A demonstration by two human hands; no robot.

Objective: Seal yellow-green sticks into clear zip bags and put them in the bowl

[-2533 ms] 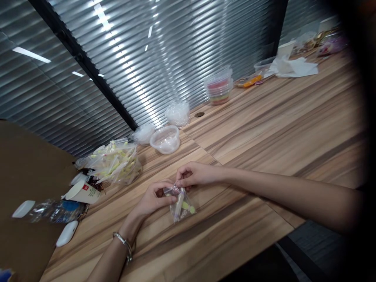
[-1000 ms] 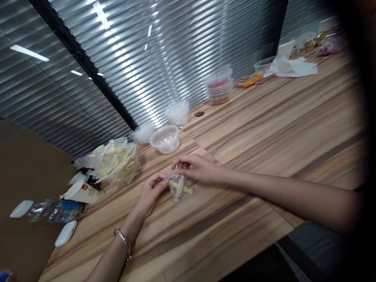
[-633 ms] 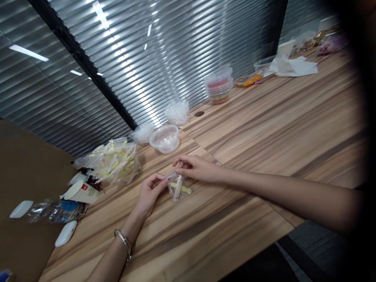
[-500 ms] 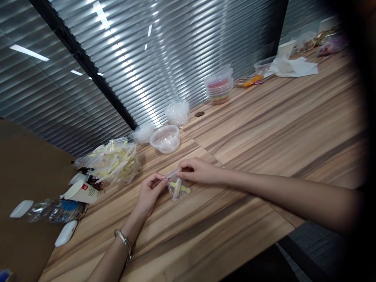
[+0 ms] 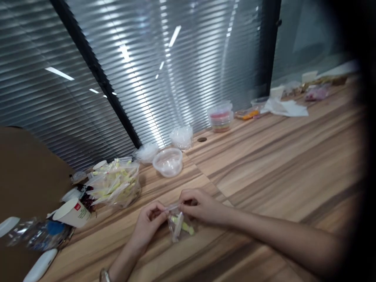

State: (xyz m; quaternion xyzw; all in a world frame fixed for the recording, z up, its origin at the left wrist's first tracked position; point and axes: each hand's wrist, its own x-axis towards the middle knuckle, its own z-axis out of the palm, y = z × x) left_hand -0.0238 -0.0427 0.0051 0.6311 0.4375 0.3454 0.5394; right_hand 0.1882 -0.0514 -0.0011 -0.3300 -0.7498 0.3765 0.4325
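Observation:
A small clear zip bag (image 5: 180,228) hangs between my two hands, low over the wooden table (image 5: 264,172). Inside it lie a yellow piece and a pale stick-like piece, crossing each other; their exact kind I cannot make out. My left hand (image 5: 149,223) pinches the left end of the bag's top edge between thumb and fingers. At the right end of that edge, my right hand (image 5: 202,205) pinches too, fingertips close to the seal. To the left stands a larger clear bag (image 5: 117,184) packed with similar small bags of yellow pieces.
A round clear plastic bowl (image 5: 168,162) stands beyond my hands, near wrapped clear plastic (image 5: 181,137). Stacked tubs with coloured contents (image 5: 220,117) sit by the blinds. At left are a paper cup (image 5: 72,212), a plastic bottle (image 5: 44,235) and a white rounded object (image 5: 40,266).
The camera view has tilted upward, so table, hands and bag appear lower. Both hands still pinch the small bag's top edge, in nearly the same position.

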